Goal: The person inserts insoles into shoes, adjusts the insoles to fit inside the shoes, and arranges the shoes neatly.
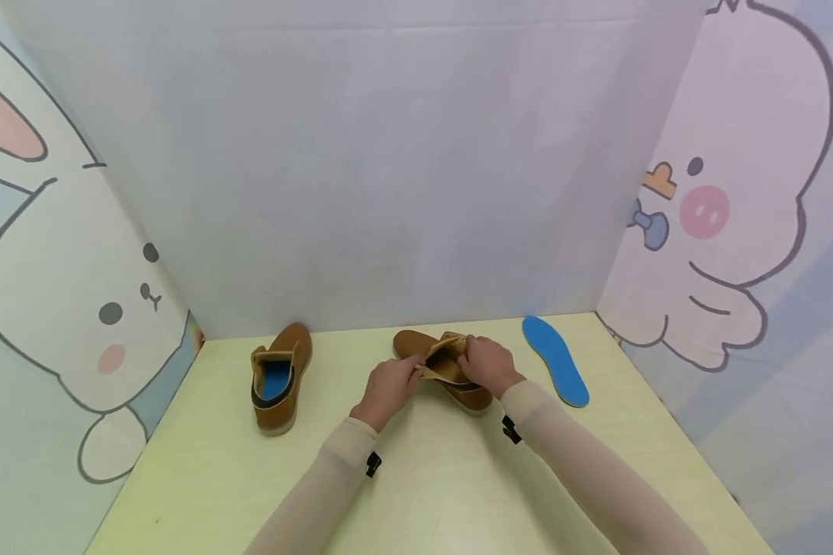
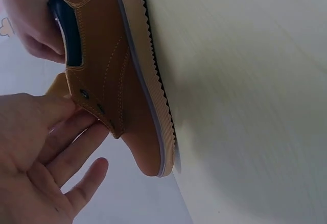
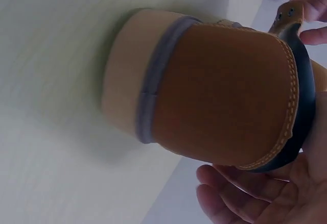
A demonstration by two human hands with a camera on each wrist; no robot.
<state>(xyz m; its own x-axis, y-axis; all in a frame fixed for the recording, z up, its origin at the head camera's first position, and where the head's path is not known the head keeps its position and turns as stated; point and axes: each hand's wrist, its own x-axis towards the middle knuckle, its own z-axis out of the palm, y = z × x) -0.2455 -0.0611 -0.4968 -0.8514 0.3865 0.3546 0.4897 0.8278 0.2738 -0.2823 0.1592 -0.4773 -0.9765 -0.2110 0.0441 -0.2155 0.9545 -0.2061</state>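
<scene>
Surface: pale yellow desk [image 1: 430,493], faint wood grain, soft shadows beneath the arms. Room: a smooth grey-white back wall [image 1: 403,177] with a horizontal crease near the top meets the desk's far edge. Side panels carry cartoon prints: a white rabbit [image 1: 76,308] at left, a pink-cheeked duck [image 1: 750,116] at right.

The centre shoe [image 1: 451,370], brown with a dark collar, rests on its sole near the far edge, toe angled away to the left. The left hand [image 1: 389,385] pinches its eyelet flap between the fingers; the right hand [image 1: 489,366] grips the opposite side of the opening, fingertips partly hidden. Both sleeves are beige.

The other brown shoe [image 1: 274,416] stands well apart at left, a blue lining [image 1: 275,379] visible inside. A loose blue insole [image 1: 557,361] lies flat, to the right of the right hand.
</scene>
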